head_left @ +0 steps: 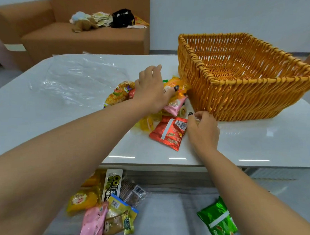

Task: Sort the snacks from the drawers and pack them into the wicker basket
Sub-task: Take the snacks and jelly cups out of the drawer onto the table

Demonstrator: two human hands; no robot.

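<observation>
An orange wicker basket (241, 102) stands empty at the right of the white table (42, 122). Against its left wall lies a pile of snack packets: a red one (168, 133), a pink one (174, 106), yellow ones (147, 123) and an orange one (172, 83). My left hand (152, 89) lies palm down over the pile, fingers curled and thumb pressed on the orange packet. My right hand (203, 128) sits beside the red packet at the basket's near corner, pinching a small yellowish snack that its fingers mostly hide.
Below the table edge, an open drawer holds more snacks, among them a yellow packet (79, 200), a pink packet (93, 222) and a green packet (218, 223). A clear plastic bag (77, 77) lies on the table's left. A brown sofa (82, 41) with clutter stands behind.
</observation>
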